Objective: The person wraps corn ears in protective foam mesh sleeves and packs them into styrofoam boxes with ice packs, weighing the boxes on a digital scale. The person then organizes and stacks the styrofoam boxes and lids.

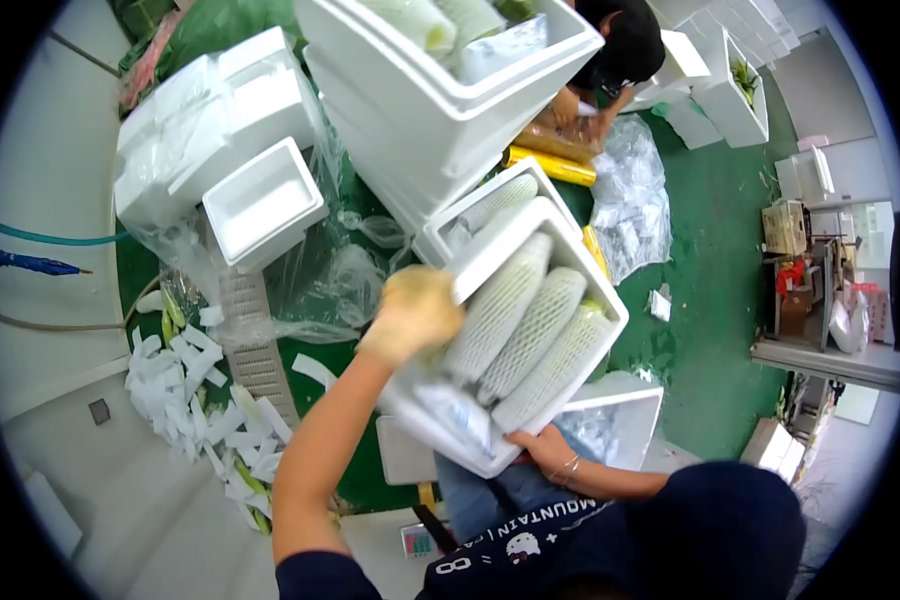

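A white foam box [602, 345] is tilted in front of me. Inside lie three long, pale-green pieces of produce [535, 335] in white foam netting, with a clear plastic ice pack [455, 415] at the near end. My right hand [550, 453], bare with a bracelet at the wrist, grips the box's near edge. At the box's left side is my left hand [412, 315] in a yellowish work glove. It is smeared by motion, so whether its fingers hold the rim cannot be made out.
Stacked foam boxes [370, 120] stand ahead. Another open box [645, 410] sits beside my legs. Empty boxes [270, 200] in plastic film are at left, near foam scraps and husks [185, 390]. A co-worker [620, 45] handles a carton beside a yellow roll [550, 165].
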The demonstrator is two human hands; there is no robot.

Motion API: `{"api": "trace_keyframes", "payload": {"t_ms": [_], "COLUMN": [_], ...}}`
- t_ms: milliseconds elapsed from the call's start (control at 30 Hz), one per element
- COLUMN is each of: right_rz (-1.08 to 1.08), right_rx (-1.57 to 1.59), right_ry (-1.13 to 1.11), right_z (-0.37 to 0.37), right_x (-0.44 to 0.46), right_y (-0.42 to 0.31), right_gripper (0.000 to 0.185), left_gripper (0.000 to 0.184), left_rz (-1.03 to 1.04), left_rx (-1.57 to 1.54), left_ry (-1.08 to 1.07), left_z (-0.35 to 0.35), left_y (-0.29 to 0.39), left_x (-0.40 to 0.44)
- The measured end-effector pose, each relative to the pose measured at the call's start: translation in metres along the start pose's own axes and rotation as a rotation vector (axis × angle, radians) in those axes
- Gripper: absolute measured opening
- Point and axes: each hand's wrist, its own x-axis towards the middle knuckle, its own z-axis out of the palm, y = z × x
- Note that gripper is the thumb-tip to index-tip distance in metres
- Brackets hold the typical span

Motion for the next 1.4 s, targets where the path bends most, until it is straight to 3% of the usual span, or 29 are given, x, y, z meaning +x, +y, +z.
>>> {"api": "trace_keyframes", "payload": {"t_ms": [33,167,200,333,367,400,433,467,533,567,667,733,767,800,833,867,933,967,1033,1100,1133,1167,1233,1300,1333,1367,1400], "right_rz": [-0.024,-0.126,-0.152,-0.248,-0.274,-0.251,-0.236,-0.246,-0.234,-0.210,-0.159,-0.227,-0.307,-0.379,-0.366,-0.302,-0.053,0.144,0.115,0.046,0.070,-0.218,-0.467,-0.534,-0.537,-0.453,-0.561], "right_rx": [-0.002,0.235,0.269,0.282,0.246,0.145,0.046,0.272,0.174,0.092,-0.092,-0.223,-0.335,-0.732,-1.152,-1.357,-1.530,-1.479,-1.506,-1.365,-1.452,-1.627,-1.626,-1.518,-1.424,-1.282,-1.447], "right_ry": [0.094,0.200,0.229,0.292,0.321,0.392,0.455,0.345,0.284,0.273,0.248,0.251,0.142,-0.037,-0.192,-0.218,-0.750,-0.964,-0.839,-0.823,-0.798,-0.816,-0.721,-0.674,-0.675,-0.686,-0.816], "right_z": [-0.007,-0.044,-0.041,-0.027,-0.021,-0.025,-0.026,-0.014,-0.017,-0.027,-0.051,-0.078,-0.106,-0.147,-0.165,-0.174,-0.207,-0.236,-0.188,-0.204,-0.192,-0.182,-0.167,-0.165,-0.159,-0.132,-0.126], "right_x": [0.013,0.106,0.120,0.194,0.212,0.250,0.276,0.243,0.223,0.225,0.217,0.195,0.193,0.197,0.164,0.114,0.050,0.038,-0.062,-0.069,-0.077,-0.088,-0.092,-0.070,-0.065,-0.080,-0.065], "right_y": [-0.010,-0.038,-0.055,-0.087,-0.087,-0.076,-0.067,-0.076,-0.083,-0.081,-0.095,-0.104,-0.093,-0.082,-0.084,-0.078,-0.078,-0.072,-0.120,-0.130,-0.135,-0.140,-0.140,-0.141,-0.142,-0.148,-0.159], "right_gripper": [0.037,0.031,0.032,0.040,0.041,0.042,0.043,0.043,0.044,0.046,0.058,0.050,0.037,0.024,0.020,0.015,0.015,0.021,0.038,0.050,0.048,0.042,0.036,0.031,0.030,0.032,0.031], "left_gripper": [0.024,0.023,0.021,0.046,0.043,0.040,0.040,0.041,0.038,0.038,0.034,0.025,0.021,0.022,0.023,0.027,0.036,0.034,0.030,0.026,0.024,0.023,0.019,0.016,0.011,0.009,0.009], "left_rz": [-0.056,-0.016,-0.009,-0.011,0.045,0.090,0.035,-0.018,-0.418,-0.567,-1.078,-1.011,-1.001,-1.008,-0.663,-1.161,-0.690,-0.823,-0.957,-0.950,-0.917,-0.871,-0.737,-0.532,-0.679,-0.709,-0.826], "left_rx": [0.123,0.228,0.250,-0.014,-0.136,-0.257,-0.331,-0.392,-0.611,-0.416,-0.589,-0.419,-0.366,-0.243,0.094,-0.559,-0.930,-1.078,-1.193,-1.266,-1.295,-1.325,-1.386,-1.531,-1.091,-1.064,-1.176], "left_ry": [-0.154,-0.089,-0.001,0.161,0.368,0.569,0.566,0.572,0.560,0.536,0.245,0.071,0.104,0.233,0.143,-0.098,0.070,-0.015,-0.068,-0.024,0.009,0.044,0.096,0.123,0.243,0.283,0.372], "left_z": [-0.012,0.002,0.004,0.037,0.053,0.070,0.079,0.084,0.111,0.148,0.201,0.234,0.259,0.296,0.344,0.284,0.393,0.387,0.374,0.361,0.353,0.344,0.346,0.369,0.216,0.199,0.180], "left_y": [0.033,0.078,0.080,0.047,0.040,0.035,0.027,0.018,-0.004,-0.029,-0.039,-0.026,-0.010,0.017,0.039,0.095,0.158,0.186,0.218,0.238,0.250,0.261,0.287,0.308,0.320,0.323,0.329], "left_x": [0.040,0.148,0.164,0.176,0.158,0.129,0.093,0.052,-0.039,-0.091,-0.237,-0.323,-0.368,-0.411,-0.460,-0.455,-0.525,-0.507,-0.475,-0.457,-0.452,-0.452,-0.446,-0.441,-0.433,-0.427,-0.422]}}
